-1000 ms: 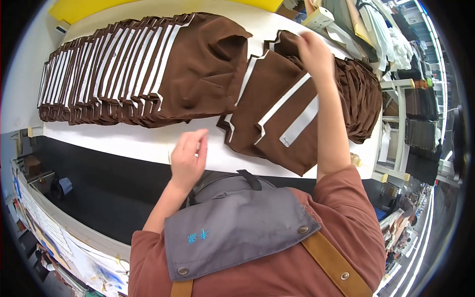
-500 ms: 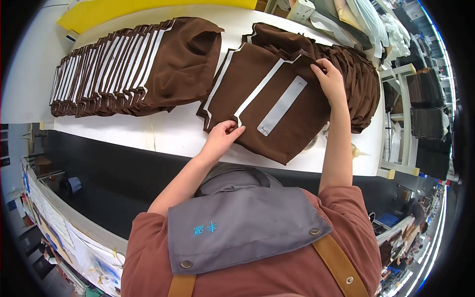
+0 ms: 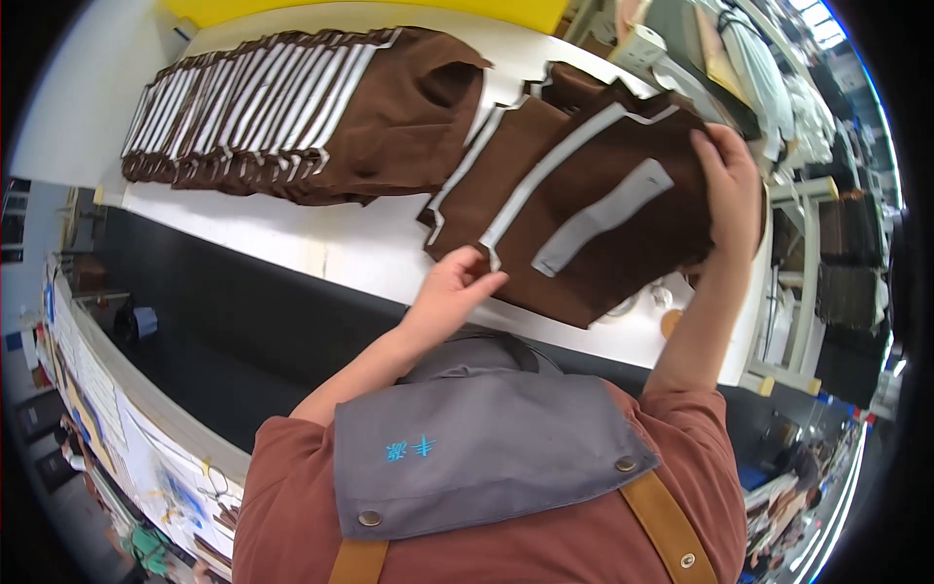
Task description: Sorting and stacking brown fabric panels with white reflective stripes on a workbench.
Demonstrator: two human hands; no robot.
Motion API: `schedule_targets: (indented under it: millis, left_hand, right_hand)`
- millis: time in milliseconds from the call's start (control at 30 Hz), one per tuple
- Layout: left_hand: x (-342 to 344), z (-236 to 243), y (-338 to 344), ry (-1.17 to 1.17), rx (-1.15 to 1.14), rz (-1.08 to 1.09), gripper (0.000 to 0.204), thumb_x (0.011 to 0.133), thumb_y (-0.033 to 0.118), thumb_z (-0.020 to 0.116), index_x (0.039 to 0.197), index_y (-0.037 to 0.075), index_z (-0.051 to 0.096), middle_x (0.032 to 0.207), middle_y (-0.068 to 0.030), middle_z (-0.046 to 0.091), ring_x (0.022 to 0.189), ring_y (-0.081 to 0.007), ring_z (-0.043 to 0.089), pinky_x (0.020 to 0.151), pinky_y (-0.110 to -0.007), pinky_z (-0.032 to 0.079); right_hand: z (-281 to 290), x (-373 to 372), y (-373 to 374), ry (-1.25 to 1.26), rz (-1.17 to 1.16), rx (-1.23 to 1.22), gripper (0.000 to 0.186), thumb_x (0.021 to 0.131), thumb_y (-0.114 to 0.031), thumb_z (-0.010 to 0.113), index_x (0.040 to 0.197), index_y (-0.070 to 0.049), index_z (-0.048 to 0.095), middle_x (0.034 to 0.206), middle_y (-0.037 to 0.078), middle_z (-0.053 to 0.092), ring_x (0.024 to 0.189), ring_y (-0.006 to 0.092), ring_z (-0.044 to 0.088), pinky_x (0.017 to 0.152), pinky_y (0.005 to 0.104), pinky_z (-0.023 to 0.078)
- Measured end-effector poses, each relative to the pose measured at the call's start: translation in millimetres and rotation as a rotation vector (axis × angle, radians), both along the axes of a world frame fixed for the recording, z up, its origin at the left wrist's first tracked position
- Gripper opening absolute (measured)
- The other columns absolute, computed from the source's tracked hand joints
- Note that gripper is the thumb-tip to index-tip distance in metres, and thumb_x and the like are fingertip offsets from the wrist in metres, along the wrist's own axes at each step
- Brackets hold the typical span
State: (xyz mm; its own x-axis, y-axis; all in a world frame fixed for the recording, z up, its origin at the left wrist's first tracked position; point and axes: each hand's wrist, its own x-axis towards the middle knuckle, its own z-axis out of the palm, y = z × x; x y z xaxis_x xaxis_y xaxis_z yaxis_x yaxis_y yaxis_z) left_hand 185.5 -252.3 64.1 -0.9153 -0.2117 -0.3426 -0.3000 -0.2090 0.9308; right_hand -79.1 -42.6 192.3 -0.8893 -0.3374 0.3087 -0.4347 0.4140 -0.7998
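Note:
A brown fabric piece [image 3: 647, 258] lies in front of me, with a white band [image 3: 545, 173] along its left edge. A pale grey strip [image 3: 593, 226] sits on its face and curves with the cloth. My left hand [image 3: 452, 297] pinches the near left corner at the band's lower end. My right hand [image 3: 732, 185] grips the far right edge and holds that side raised, its fingertips partly behind the cloth. Under it, to the left, shows another brown piece [image 3: 477, 185] with a white-banded edge. The raised cloth and my right arm hide most of the brown fabric behind.
To the left, many overlapping brown pieces with white bands [image 3: 243, 107] fan across the white table [image 3: 282, 229]. A yellow panel [image 3: 389, 12] borders the far edge. On the right stand a pale frame [image 3: 793, 282] and dark stacked bundles [image 3: 842, 253]. Small round items lie near my right forearm.
My right hand has moved right and lifted its side of the brown piece, so the cloth and the grey strip now bend. My left hand stays at the near corner. The whole view has shifted.

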Motion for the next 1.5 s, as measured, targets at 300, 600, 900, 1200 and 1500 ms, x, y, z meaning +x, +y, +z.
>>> schedule_targets:
  millis: [300,600,900,1200,1500]
  left_hand:
    - [-12,21,-18,0.15,0.354,-0.143,0.013,0.098,0.015,0.061,0.105,0.003,0.06,0.086,0.0054,0.055,0.08,-0.0038,0.05,0.071,-0.021,0.043]
    - [-24,34,-56,0.294,0.257,0.119,0.012,0.095,0.01,0.065,0.104,0.004,0.062,0.086,0.0064,0.058,0.077,0.002,0.049,0.066,-0.016,0.04]
    - [31,29,-124,0.393,0.146,0.363,0.052,0.095,-0.003,0.059,0.138,0.014,0.036,0.093,-0.0009,0.058,0.076,-0.003,0.05,0.065,-0.018,0.039]
    - [9,-23,-193,0.192,-0.554,0.359,0.021,0.093,0.005,0.063,0.114,0.006,0.069,0.091,-0.0042,0.06,0.064,-0.0088,0.057,0.056,-0.024,0.049]
    - [2,-6,-196,0.149,-0.488,0.292,0.024,0.093,0.005,0.064,0.116,0.002,0.065,0.09,-0.0065,0.06,0.057,-0.0116,0.062,0.052,-0.024,0.051]
  right_hand:
    - [104,15,7,0.314,-0.252,0.047,0.024,0.094,-0.02,0.068,0.109,-0.002,0.069,0.097,0.0,0.068,0.09,0.006,0.058,0.083,0.0199,0.044]
    - [110,-2,-19,0.184,-0.148,0.032,0.025,0.096,-0.022,0.066,0.111,-0.002,0.065,0.098,-0.001,0.066,0.087,0.0055,0.057,0.08,0.0196,0.044]
    - [60,-31,-132,-0.288,0.309,0.017,0.021,0.09,-0.009,0.067,0.109,-0.001,0.064,0.098,0.0,0.064,0.092,0.0078,0.057,0.084,0.0224,0.044]
    - [-114,-103,-323,-0.273,0.374,0.211,0.032,0.087,-0.023,0.072,0.109,0.0,0.067,0.097,0.003,0.068,0.089,0.0113,0.059,0.082,0.0254,0.046]
    - [-130,-114,-340,-0.327,0.364,0.334,0.03,0.088,-0.023,0.071,0.107,0.0,0.067,0.094,0.003,0.068,0.086,0.0088,0.059,0.079,0.0246,0.047]
